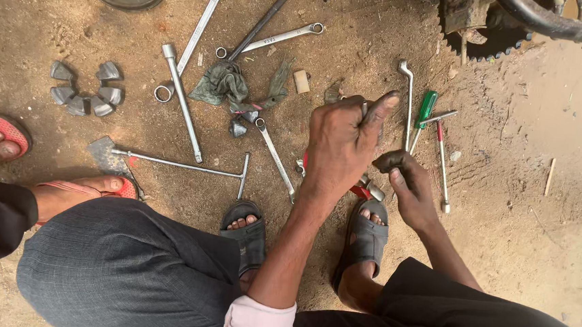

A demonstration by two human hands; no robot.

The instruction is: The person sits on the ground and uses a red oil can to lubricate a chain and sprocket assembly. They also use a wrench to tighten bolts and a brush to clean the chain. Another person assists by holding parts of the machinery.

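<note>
Hands (366, 158) grip small metal part over dirt (546, 222).

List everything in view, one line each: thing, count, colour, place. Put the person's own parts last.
curved metal blocks: six, grey, left on the dirt
long wrenches: several, silver, top centre
T-handle wrench: one, silver, centre left
rag: one, grey-green, centre
green-handled screwdriver: one, right of centre
red-handled screwdriver: one, right
sprocket: one, dark, top right
red sandals: two, on another person's feet, left
left hand: dirty, gripping a small metal part
right hand: dirty, beside it
grey sandals: two, on own feet
</note>
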